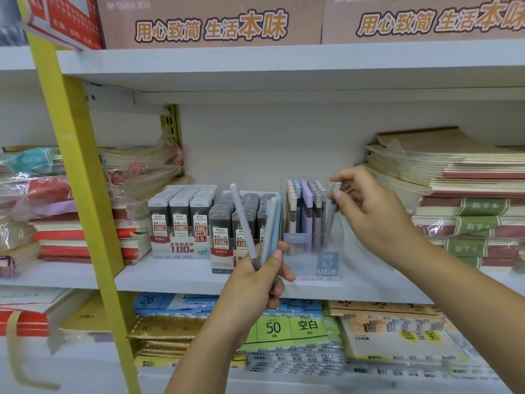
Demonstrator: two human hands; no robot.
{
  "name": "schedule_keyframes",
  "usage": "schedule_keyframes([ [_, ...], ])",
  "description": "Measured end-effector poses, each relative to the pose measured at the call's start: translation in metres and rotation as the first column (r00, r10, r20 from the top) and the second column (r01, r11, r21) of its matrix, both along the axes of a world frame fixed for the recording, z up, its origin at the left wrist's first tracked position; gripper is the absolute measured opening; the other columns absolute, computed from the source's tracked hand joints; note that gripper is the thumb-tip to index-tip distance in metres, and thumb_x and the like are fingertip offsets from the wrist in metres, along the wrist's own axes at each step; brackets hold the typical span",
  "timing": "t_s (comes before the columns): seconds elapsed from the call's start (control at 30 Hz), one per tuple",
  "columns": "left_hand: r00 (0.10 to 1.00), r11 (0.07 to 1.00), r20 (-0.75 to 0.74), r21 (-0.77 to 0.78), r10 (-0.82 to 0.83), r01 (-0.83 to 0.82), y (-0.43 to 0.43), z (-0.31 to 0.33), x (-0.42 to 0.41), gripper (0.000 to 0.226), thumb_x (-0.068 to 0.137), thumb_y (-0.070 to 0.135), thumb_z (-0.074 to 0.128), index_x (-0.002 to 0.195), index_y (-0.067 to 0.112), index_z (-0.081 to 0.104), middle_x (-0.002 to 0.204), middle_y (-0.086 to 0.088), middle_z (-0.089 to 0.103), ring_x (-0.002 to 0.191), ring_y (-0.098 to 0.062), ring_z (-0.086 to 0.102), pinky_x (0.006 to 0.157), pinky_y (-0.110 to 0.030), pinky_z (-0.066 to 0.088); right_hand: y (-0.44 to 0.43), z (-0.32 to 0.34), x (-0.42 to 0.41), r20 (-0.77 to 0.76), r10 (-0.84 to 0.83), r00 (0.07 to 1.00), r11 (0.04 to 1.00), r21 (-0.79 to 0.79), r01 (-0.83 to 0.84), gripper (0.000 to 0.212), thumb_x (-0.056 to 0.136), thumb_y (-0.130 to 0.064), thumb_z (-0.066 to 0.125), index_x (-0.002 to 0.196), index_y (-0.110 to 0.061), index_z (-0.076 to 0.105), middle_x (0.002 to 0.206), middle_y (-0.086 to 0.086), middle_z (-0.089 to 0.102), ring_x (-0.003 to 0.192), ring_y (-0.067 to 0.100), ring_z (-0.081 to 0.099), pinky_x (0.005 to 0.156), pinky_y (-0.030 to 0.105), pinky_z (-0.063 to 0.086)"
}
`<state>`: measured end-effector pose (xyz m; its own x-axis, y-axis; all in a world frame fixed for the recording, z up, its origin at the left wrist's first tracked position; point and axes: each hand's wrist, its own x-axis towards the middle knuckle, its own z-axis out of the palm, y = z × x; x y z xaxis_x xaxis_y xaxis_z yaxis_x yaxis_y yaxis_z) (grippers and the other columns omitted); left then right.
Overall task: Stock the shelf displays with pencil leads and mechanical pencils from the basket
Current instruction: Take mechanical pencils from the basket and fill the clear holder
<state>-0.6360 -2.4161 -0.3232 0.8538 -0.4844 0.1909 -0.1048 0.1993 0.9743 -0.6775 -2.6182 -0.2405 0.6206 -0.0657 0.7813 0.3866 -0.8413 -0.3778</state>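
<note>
A white shop shelf point(170, 275) runs across the view. Stacked notebooks point(454, 177) lie at its right end, more wrapped stacks lie at its left, and a yellow post point(82, 194) slants down in front on the left. In the middle of the shelf stand 2 displays of pencil leads, the 0.5 lead box point(181, 220) on the left and the 0.7 lead box point(227, 231) just beside it. To their right is a clear pencil display point(309, 251) filled with upright rows of pastel mechanical pencils.

The left hand point(255, 288) is raised in front of the 0.7 lead box. Its grip is closed around a bunch of pencils point(270, 223), at least 3, grey and light blue, pointing upward. The right hand point(375, 211) reaches to the display's right side. Its grip pinches a single grey pencil point(331, 217) near the top end, and the pencil's lower end is down inside the display.
</note>
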Motion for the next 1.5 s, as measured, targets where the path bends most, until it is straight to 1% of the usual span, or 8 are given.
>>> schedule_keyframes([
  [0.13,1.000,1.000,0.001,0.009,-0.001,0.001,0.000,0.001,-0.002,0.022,0.105,0.029,0.049,0.116,0.028,0.068,0.073,0.003,0.065,0.052,-0.004,0.047,0.046,-0.017,0.039,-0.003,0.001,0.003,-0.081,0.006,0.997,1.000,0.025,-0.004,0.016,0.096,-0.021,0.053,0.111,-0.029,0.052,0.093,-0.007,0.065,0.085,0.020,0.066,0.077,0.050,0.055],
  [0.37,0.999,0.999,0.020,0.018,-0.040,0.040,0.002,0.005,-0.008,0.022,0.104,0.027,0.050,0.121,0.025,0.063,0.075,0.002,0.065,0.050,-0.006,0.045,0.044,-0.018,0.036,-0.007,-0.003,0.012,-0.144,-0.165,0.976,0.986,-0.054,0.159,0.015,0.091,-0.022,0.063,0.104,-0.029,0.062,0.086,-0.019,0.053,0.086,0.005,0.050,0.069,0.013,0.035],
  [0.5,0.995,0.996,0.046,0.028,-0.091,0.089,0.004,0.007,-0.012,0.022,0.104,0.028,0.050,0.123,0.028,0.061,0.077,0.003,0.066,0.051,-0.007,0.047,0.045,-0.020,0.037,0.001,-0.004,0.007,-0.116,-0.207,0.971,0.978,-0.043,0.204,0.024,0.094,-0.023,0.059,0.118,-0.028,0.062,0.097,-0.009,0.050,0.090,0.009,0.048,0.073,0.019,0.037],
  [0.67,0.985,0.988,0.075,0.025,-0.154,0.152,0.002,0.009,-0.016,0.022,0.104,0.032,0.049,0.119,0.032,0.065,0.079,0.001,0.066,0.053,-0.009,0.048,0.048,-0.023,0.039,0.032,-0.011,-0.018,-0.079,0.089,0.993,0.967,0.247,-0.067,0.026,0.095,-0.023,0.058,0.120,-0.029,0.062,0.088,-0.010,0.063,0.076,-0.003,0.056,0.066,0.006,0.043],
  [0.77,0.979,0.981,0.072,0.032,-0.191,0.189,0.000,0.011,-0.020,0.022,0.103,0.036,0.050,0.114,0.038,0.069,0.080,-0.001,0.067,0.056,-0.009,0.049,0.050,-0.023,0.041,0.050,-0.014,-0.022,-0.141,0.411,0.901,0.799,0.531,-0.282,0.035,0.093,-0.009,0.060,0.125,-0.022,0.059,0.086,0.008,0.069,0.071,0.002,0.065,0.061,0.012,0.051],
  [0.87,0.979,0.980,0.035,0.015,-0.199,0.199,-0.001,0.011,-0.022,0.023,0.103,0.036,0.050,0.115,0.036,0.069,0.082,-0.003,0.069,0.060,-0.010,0.054,0.052,-0.024,0.045,0.052,-0.012,-0.023,-0.086,0.452,0.888,0.697,0.655,-0.291,0.033,0.091,0.000,0.060,0.121,-0.015,0.059,0.077,0.005,0.072,0.066,0.012,0.070,0.057,0.018,0.053],
  [1.3,0.996,0.995,0.007,0.051,-0.084,0.084,0.006,0.012,-0.012,0.023,0.103,0.039,0.048,0.104,0.044,0.071,0.096,-0.003,0.077,0.062,-0.008,0.060,0.070,-0.036,0.062,0.019,0.027,-0.031,0.128,0.243,0.962,0.801,0.532,-0.273,0.028,0.093,-0.006,0.060,0.106,-0.029,0.054,0.087,0.005,0.074,0.083,0.018,0.073,0.066,0.028,0.060],
  [1.5,0.998,1.000,0.068,0.003,0.005,-0.005,-0.001,0.010,-0.011,0.023,0.096,0.046,0.053,0.098,0.042,0.076,0.075,-0.002,0.066,0.049,-0.005,0.043,0.053,-0.021,0.047,0.024,0.025,-0.029,0.092,0.330,0.939,0.748,0.581,-0.320,0.021,0.092,-0.003,0.060,0.102,-0.018,0.049,0.085,0.008,0.074,0.076,0.023,0.073,0.061,0.024,0.057],
])
